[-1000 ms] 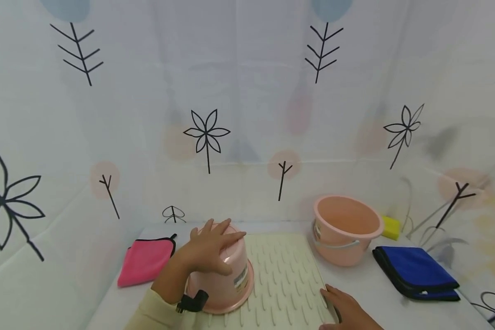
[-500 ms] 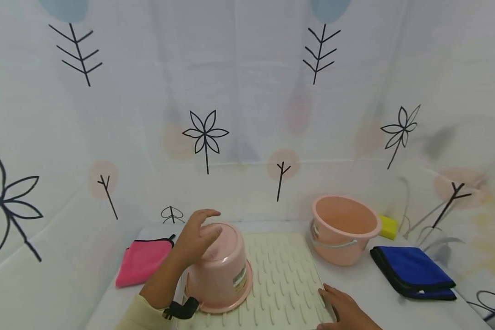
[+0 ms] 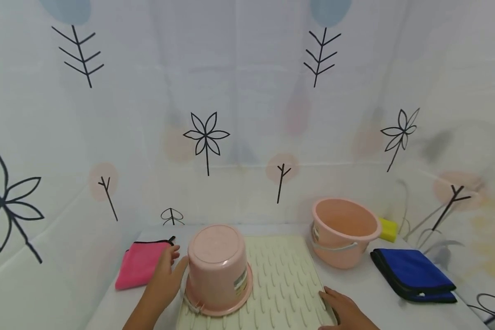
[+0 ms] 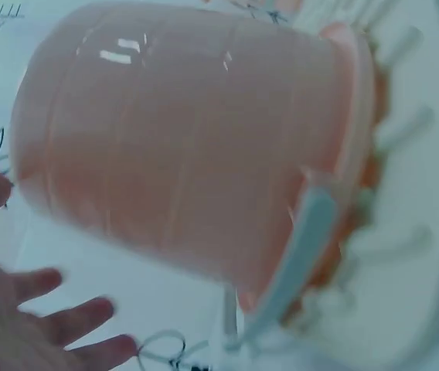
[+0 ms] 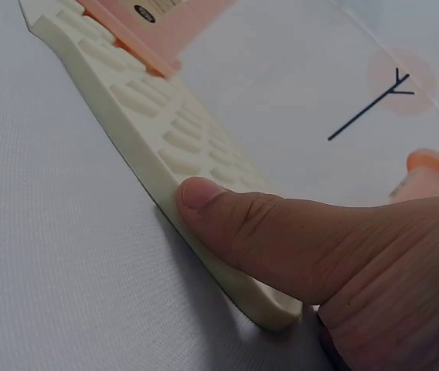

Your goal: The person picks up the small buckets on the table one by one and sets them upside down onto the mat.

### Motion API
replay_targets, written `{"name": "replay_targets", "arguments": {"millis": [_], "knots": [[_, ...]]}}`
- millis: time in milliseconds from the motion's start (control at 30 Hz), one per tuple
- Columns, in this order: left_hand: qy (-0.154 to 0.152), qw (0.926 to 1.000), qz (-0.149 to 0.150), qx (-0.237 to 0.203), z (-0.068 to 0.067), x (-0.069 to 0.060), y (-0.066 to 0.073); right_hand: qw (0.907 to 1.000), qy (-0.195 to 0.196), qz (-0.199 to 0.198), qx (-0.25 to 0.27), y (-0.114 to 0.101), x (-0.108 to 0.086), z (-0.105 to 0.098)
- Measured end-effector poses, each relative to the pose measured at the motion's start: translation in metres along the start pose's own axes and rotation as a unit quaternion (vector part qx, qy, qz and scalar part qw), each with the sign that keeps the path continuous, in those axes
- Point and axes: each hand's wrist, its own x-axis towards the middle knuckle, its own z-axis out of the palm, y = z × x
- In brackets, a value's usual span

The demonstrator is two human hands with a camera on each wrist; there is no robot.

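A pink bucket (image 3: pixel 217 270) stands upside down on the left part of a cream plastic board with raised ridges (image 3: pixel 286 279). Its grey handle (image 4: pixel 301 247) hangs by the rim on the near left. Just left of the bucket is my left hand (image 3: pixel 165 277); in the left wrist view its fingers (image 4: pixel 80 317) are spread and apart from the bucket wall. My right hand (image 3: pixel 346 309) holds the board's right edge by the near corner. The right wrist view has the thumb (image 5: pixel 227 216) on that edge, with the other fingers mostly hidden.
Behind the board's right side stands a second pink bucket (image 3: pixel 346 224), upright. A yellow block (image 3: pixel 388 230) sits behind it. A folded blue cloth (image 3: pixel 412 272) lies to the right and a pink cloth (image 3: pixel 142 263) to the left, on the white table (image 3: pixel 115 309).
My left hand has come off the top of the upturned bucket and moved down to its left side. The right hand stays at the board's edge.
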Motion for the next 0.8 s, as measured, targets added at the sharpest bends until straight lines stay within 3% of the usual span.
{"name": "replay_targets", "arguments": {"millis": [167,267,333,367,433,567,667,800], "knots": [[-0.086,0.9943,-0.011,0.062,0.000,-0.014,-0.028,0.9998,-0.003,0.015,0.012,0.005,0.003,0.001],[-0.158,0.9847,0.022,0.071,0.001,-0.022,-0.043,0.9996,-0.007,0.018,0.019,0.010,0.004,0.004],[-0.191,0.9762,0.058,0.085,0.003,-0.026,-0.051,1.0000,-0.005,0.003,0.008,0.013,0.005,0.006],[-0.201,0.9730,0.061,0.095,0.004,-0.027,-0.055,1.0000,-0.002,-0.009,-0.003,0.015,0.005,0.007],[-0.201,0.9698,0.048,0.129,0.007,-0.029,-0.061,0.9990,0.006,-0.038,-0.023,0.019,0.005,0.009],[-0.192,0.9597,-0.028,0.203,0.015,-0.028,-0.068,0.9977,0.010,-0.053,-0.041,0.027,0.006,0.011],[-0.187,0.9523,-0.035,0.239,0.020,-0.025,-0.068,0.9986,0.003,-0.039,-0.034,0.030,0.008,0.012],[-0.181,0.9499,-0.024,0.254,0.023,-0.022,-0.063,0.9988,0.004,-0.033,-0.035,0.031,0.010,0.012]]}}
